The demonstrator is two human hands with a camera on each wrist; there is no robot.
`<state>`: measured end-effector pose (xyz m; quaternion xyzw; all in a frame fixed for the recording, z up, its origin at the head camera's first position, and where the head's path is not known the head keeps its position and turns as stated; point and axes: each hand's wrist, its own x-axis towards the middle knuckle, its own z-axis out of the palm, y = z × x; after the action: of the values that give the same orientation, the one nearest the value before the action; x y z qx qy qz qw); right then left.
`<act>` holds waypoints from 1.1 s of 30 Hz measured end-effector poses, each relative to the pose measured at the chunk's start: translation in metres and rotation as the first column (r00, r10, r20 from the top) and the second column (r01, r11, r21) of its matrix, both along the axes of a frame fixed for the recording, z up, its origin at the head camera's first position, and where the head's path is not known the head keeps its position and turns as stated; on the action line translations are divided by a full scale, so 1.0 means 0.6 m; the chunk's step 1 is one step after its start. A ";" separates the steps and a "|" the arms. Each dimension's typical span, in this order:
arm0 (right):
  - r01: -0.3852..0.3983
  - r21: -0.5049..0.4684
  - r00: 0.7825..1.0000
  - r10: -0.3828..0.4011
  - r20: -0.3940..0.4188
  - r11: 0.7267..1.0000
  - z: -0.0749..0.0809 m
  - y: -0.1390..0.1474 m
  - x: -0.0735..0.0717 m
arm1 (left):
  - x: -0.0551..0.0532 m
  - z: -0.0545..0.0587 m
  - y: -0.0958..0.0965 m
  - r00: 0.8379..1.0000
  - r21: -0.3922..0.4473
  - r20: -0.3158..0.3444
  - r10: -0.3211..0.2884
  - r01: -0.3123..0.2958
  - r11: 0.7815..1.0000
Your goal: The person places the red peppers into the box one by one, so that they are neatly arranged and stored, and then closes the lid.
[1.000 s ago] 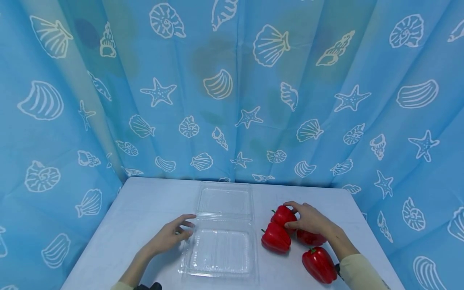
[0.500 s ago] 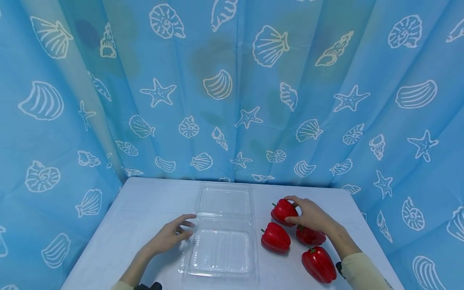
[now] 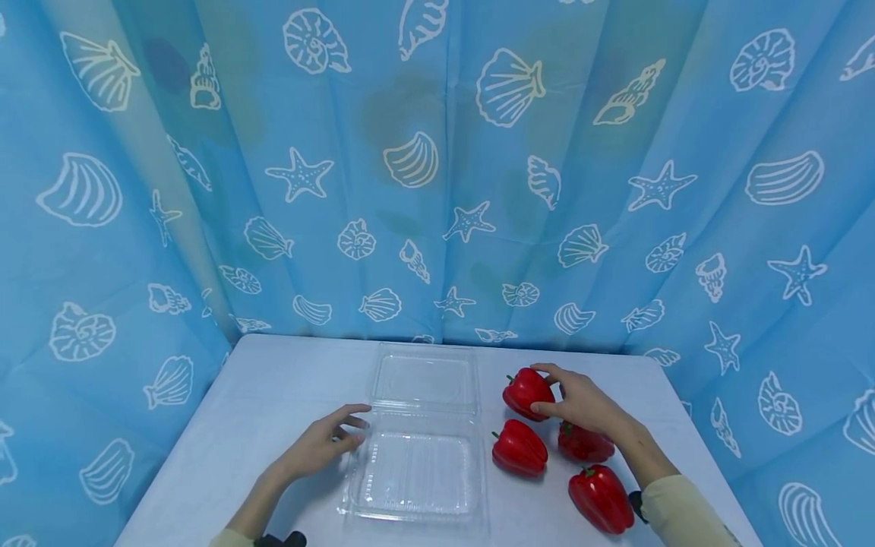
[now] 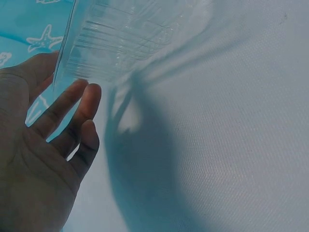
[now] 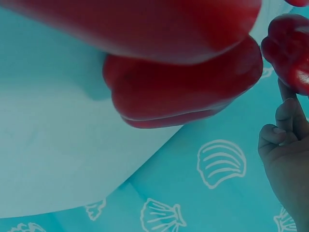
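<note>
My right hand (image 3: pixel 581 399) holds a red bell pepper (image 3: pixel 528 393), thumb on its near side and fingers on its far side. In the right wrist view, curled fingers show beside this held pepper (image 5: pixel 294 53). Three more red bell peppers lie on the table: one to the left (image 3: pixel 519 448), one partly under my wrist (image 3: pixel 584 444), one nearest (image 3: pixel 601 499). My left hand (image 3: pixel 317 448) is at the left edge of an opened clear plastic clamshell container (image 3: pixel 413 475), fingers relaxed and spread. In the left wrist view, the container's rim (image 4: pixel 65 48) hides part of a finger.
The container's lid (image 3: pixel 424 378) lies folded back toward the far edge of the white table (image 3: pixel 287 380). A blue curtain (image 3: pixel 437 190) with white shell and starfish prints surrounds the table behind and at the sides.
My right hand has moved the gripped pepper slightly away and up, apart from the pepper in front of it, then a little to the left. The left hand has stayed in place.
</note>
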<state>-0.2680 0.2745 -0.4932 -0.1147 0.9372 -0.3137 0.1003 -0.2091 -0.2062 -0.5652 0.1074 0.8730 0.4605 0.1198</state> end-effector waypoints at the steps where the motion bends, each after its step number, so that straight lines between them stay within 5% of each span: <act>1: -0.003 0.002 1.000 0.003 -0.003 1.000 0.001 -0.001 0.001 | 0.000 0.000 0.000 1.000 -0.001 0.001 -0.001 0.001 1.000; 14: 0.001 0.002 1.000 -0.001 -0.030 1.000 0.021 -0.030 0.009 | 0.002 0.001 0.001 1.000 0.006 -0.022 -0.017 0.017 1.000; 33: -0.104 -0.073 0.994 0.103 -0.024 0.992 0.055 -0.072 0.018 | -0.001 -0.001 0.003 0.999 0.014 -0.029 -0.022 0.023 1.000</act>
<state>-0.2569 0.2314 -0.4602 -0.1699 0.9187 -0.3414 0.1028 -0.2096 -0.2042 -0.5661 0.1248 0.8701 0.4636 0.1115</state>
